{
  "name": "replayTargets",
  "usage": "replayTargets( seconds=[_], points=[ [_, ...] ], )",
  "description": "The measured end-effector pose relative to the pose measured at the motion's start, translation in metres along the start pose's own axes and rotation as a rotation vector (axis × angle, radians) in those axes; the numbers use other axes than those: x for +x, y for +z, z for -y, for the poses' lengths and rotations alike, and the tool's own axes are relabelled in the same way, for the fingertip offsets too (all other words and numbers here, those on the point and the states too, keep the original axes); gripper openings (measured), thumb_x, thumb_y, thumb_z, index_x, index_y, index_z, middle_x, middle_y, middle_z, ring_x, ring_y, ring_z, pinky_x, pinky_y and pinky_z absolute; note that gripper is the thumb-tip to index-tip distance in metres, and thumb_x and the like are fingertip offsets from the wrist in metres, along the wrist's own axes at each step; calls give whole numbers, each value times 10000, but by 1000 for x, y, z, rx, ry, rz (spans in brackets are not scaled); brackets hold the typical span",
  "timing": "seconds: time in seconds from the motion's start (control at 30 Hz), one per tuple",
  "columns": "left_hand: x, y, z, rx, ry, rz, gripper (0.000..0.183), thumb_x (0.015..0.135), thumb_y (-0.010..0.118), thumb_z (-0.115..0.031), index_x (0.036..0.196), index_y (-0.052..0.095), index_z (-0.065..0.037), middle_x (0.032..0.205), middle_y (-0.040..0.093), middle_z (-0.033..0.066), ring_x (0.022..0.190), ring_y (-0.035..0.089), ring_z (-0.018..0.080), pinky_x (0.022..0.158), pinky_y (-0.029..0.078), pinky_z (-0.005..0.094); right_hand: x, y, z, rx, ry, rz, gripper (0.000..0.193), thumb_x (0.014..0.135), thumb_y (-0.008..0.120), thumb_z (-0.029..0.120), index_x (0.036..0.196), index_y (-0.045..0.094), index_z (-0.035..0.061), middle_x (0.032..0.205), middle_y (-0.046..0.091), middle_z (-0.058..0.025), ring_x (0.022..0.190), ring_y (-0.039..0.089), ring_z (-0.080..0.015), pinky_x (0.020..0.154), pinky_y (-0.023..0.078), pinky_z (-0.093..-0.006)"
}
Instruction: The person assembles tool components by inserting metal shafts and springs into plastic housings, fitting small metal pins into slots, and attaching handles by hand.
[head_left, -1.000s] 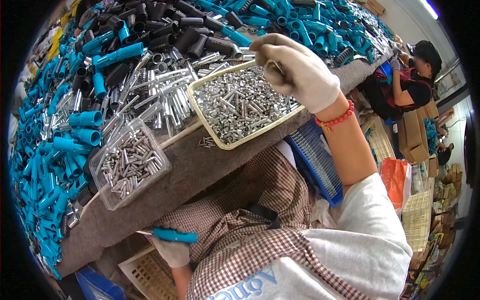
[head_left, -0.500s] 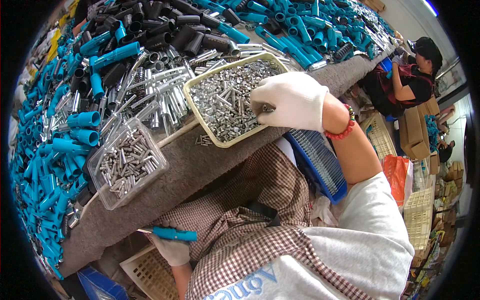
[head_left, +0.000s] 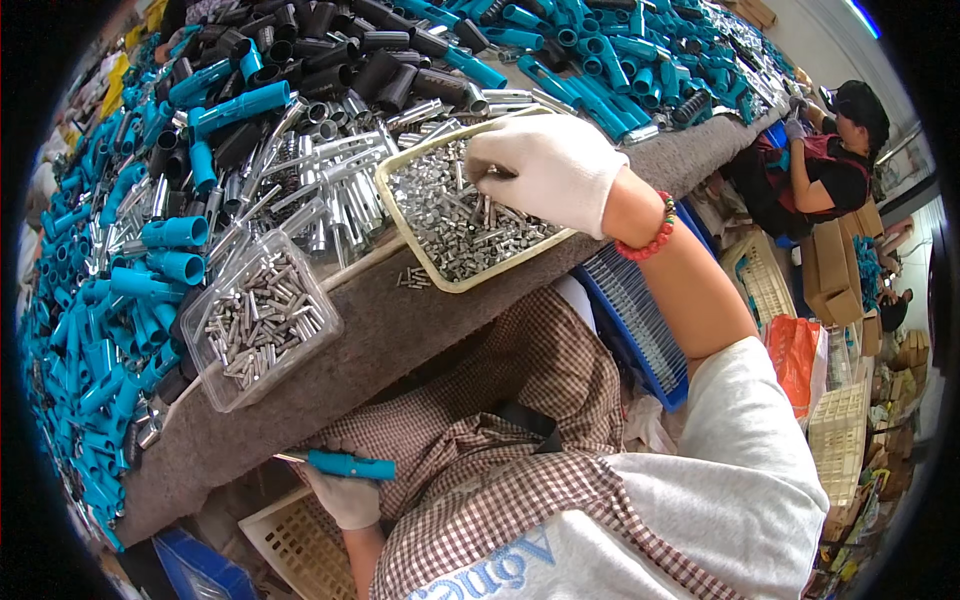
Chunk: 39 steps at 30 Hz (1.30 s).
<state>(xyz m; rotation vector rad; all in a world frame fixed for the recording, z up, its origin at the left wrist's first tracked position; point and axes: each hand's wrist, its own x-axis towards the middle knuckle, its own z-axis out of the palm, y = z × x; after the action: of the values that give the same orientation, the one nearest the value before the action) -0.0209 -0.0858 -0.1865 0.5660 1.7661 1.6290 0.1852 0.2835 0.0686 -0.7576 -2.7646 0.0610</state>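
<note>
My gloved right hand [head_left: 548,172] hovers over a cream-rimmed tray [head_left: 420,262] heaped with small metal pieces [head_left: 465,230]. Its fingers are curled together, and whatever is between them is hidden. Low at my lap, my gloved left hand [head_left: 347,498] is closed around a teal plastic tube [head_left: 350,465] with a thin metal rod sticking out of its left end. A clear plastic box [head_left: 232,398] to the left of the tray holds short metal pins [head_left: 262,318]. Several loose pieces lie on the grey cloth [head_left: 380,325] between the two containers.
Teal tubes [head_left: 90,390], black sleeves [head_left: 320,60] and shiny metal parts [head_left: 345,200] are piled behind and left of the containers. A blue crate [head_left: 640,320] stands below the bench edge. At the right, a person [head_left: 820,180] works along the bench near cardboard boxes [head_left: 830,270].
My right hand has shifted left and slightly up over the tray, fingers still curled. The left hand and the teal tube stay nearly where they were.
</note>
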Motion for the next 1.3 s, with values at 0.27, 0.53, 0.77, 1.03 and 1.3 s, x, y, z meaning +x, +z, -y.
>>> replayTargets(
  seconds=[0.27,0.53,0.77,1.03,1.3],
  points=[
    [1,1,-8,-548,-106,15,293,996,464,-237,1199,392,-38,1071,578,60,974,584,186,844,499,318,-4,-8,0,89,17,3,271,838,533,198,1056,694,178,893,678,-129,857,649,-313,792,513,-406],
    [-1,2,-6,-600,-179,-97,451,1033,237,-481,1141,484,-119,1056,573,40,973,568,203,837,490,383,-6,-14,1,203,-75,64,246,843,526,184,1007,706,148,901,681,-119,873,648,-297,798,515,-391],
    [-3,8,-10,-264,-126,-174,447,1024,279,-496,1138,492,-120,1054,574,37,974,561,203,831,484,382,-5,-16,-1,31,81,-133,202,843,539,218,942,681,115,878,666,-129,863,634,-321,773,511,-405],
    [5,-3,-3,-802,-356,-149,476,999,319,-541,1123,516,-126,1057,588,65,938,575,226,817,493,396,7,-3,5,127,-84,29,204,827,526,188,931,693,136,858,669,-113,833,638,-320,764,509,-409],
    [0,2,-3,-736,-208,-117,516,1000,282,-550,1133,506,-106,1043,598,84,934,580,241,767,520,411,1,-11,5,181,-31,65,209,801,552,189,930,707,132,910,689,-94,858,651,-292,791,515,-389]
  ],
)
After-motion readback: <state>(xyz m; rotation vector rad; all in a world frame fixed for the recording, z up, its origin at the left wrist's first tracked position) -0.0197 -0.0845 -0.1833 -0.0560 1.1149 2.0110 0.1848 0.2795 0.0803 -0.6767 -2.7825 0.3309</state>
